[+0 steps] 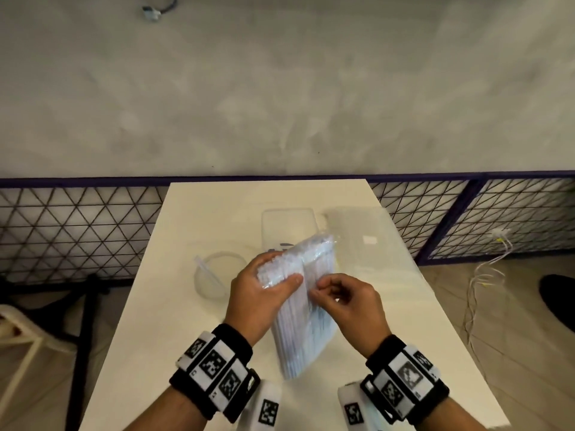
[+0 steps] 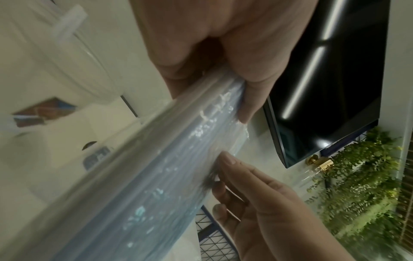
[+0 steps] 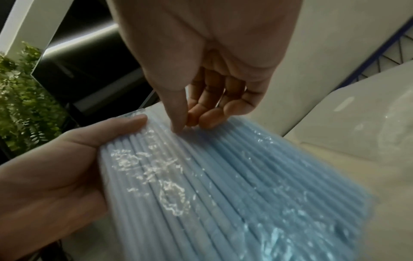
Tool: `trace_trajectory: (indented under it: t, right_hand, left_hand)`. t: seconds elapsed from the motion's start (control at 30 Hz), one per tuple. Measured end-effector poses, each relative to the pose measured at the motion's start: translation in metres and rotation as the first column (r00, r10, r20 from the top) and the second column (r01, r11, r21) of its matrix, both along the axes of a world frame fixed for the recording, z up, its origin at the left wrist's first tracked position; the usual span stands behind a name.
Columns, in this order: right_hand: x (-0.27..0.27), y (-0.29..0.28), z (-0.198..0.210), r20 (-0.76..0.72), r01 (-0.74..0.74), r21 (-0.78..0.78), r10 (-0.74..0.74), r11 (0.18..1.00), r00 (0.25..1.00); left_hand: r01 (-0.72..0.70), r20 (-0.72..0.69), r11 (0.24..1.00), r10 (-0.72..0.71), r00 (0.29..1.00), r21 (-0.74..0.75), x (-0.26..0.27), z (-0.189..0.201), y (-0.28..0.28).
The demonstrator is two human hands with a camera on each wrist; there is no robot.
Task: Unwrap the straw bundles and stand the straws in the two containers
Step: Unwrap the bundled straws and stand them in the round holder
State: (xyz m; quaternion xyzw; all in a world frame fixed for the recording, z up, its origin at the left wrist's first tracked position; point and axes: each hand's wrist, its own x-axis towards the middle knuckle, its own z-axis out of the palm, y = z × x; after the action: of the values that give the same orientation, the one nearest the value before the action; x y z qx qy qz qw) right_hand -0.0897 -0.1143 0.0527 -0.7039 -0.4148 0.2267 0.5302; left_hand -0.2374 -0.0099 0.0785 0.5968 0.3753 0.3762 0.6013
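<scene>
A bundle of pale blue straws (image 1: 306, 309) in clear plastic wrap is held tilted above the white table (image 1: 155, 321). My left hand (image 1: 273, 275) grips its upper end, thumb on top and fingers underneath. My right hand (image 1: 317, 289) pinches the wrap near the bundle's middle with thumb and fingertips. The left wrist view shows the left hand (image 2: 223, 79) clamped on the bundle (image 2: 156, 176). In the right wrist view the right hand (image 3: 187, 123) sits with its fingertips on the crinkled wrap (image 3: 223, 185). A clear upright container (image 1: 287, 225) stands behind the bundle. A round clear container (image 1: 211, 275) sits to the left.
Another clear, flat-looking item with a white label (image 1: 354, 237) lies at the table's back right; what it is I cannot tell. A wire mesh fence (image 1: 77, 225) runs behind the table. White cables (image 1: 485, 275) lie on the floor at right, a white chair (image 1: 18, 331) at left.
</scene>
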Motion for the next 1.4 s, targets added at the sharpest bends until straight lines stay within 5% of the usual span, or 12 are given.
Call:
trace_trajectory:
  t: [0.1,0.27,0.5,0.6,0.67,0.77,0.83,0.93,1.07,1.23,1.4]
  right_hand:
    - [-0.006,0.004,0.001,0.074,-0.06,-0.06,0.065,0.996,0.995]
    - [-0.007,0.002,0.007,-0.041,-0.228,-0.117,0.225,0.967,0.974]
    - [-0.009,-0.002,0.065,-0.314,-0.284,0.158,0.321,0.946,0.894]
    - [-0.007,0.006,0.076,-0.18,-0.33,0.108,0.345,0.938,0.921]
    - [-0.001,0.01,0.073,0.097,-0.368,-0.034,0.37,0.929,0.924]
    - [0.015,0.007,0.058,0.615,-0.324,-0.156,0.349,0.933,0.707]
    - [0.025,0.003,0.046,0.721,-0.258,-0.135,0.273,0.957,0.637]
    - [0.042,-0.004,0.031,0.686,-0.116,-0.175,0.206,0.978,0.698]
    - [0.053,-0.01,0.024,0.339,-0.277,-0.248,0.351,0.928,0.873]
    - [0.056,-0.014,0.022,0.315,-0.282,-0.277,0.363,0.919,0.877]
    - [0.056,-0.021,0.024,0.211,-0.308,-0.257,0.364,0.916,0.907]
  left_hand:
    - [0.006,0.026,1.0,-0.006,1.0,0.001,-0.01,-0.002,0.004]
    - [0.063,0.021,0.998,-0.063,0.998,0.005,-0.021,-0.008,0.01]
    - [0.241,-0.1,0.966,-0.232,0.968,0.097,-0.032,-0.023,0.011]
    - [0.331,-0.105,0.939,-0.321,0.941,0.096,-0.029,-0.029,0.003]
    - [0.348,-0.13,0.933,-0.335,0.933,0.089,-0.024,-0.033,0.0]
    - [0.367,-0.123,0.928,-0.357,0.926,0.064,-0.017,-0.045,-0.001]
    - [0.377,-0.122,0.923,-0.367,0.922,0.071,-0.014,-0.051,-0.001]
    - [0.388,-0.107,0.919,-0.381,0.919,0.066,-0.009,-0.057,-0.003]
    - [0.408,-0.086,0.913,-0.405,0.91,0.015,-0.005,-0.064,-0.004]
    - [0.433,-0.157,0.901,-0.429,0.89,-0.012,-0.008,-0.06,-0.003]
    - [0.471,-0.037,0.878,-0.475,0.879,-0.082,-0.015,-0.052,-0.004]
